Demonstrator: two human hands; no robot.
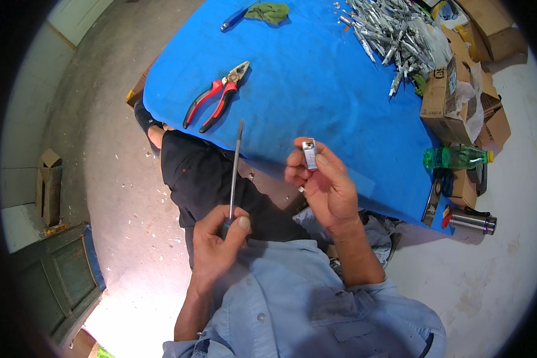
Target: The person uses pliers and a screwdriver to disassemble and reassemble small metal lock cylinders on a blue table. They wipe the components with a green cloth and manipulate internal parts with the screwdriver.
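My left hand [219,237] grips the dark handle of a screwdriver, its long steel shaft [236,170] pointing up and away over my lap. Between the thumb and fingers of my right hand [333,188] is a small silvery rectangular part [310,156]. Something brownish shows at the part's top end, and faint marks run along its side. A tiny white piece [301,189] shows by the lower fingers of that hand; whether it is held cannot be told. Combination pliers [219,96] with red and black handles lie slightly spread on the blue-covered table [313,89] beyond the screwdriver tip.
A heap of silvery, pen-like pieces [394,36] lies at the far right, beside open cardboard boxes [441,100]. Nearer are a green plastic bottle [456,158] and a steel flask [472,221]. A blue-handled tool [235,19] and green cloth [268,12] lie at the back.
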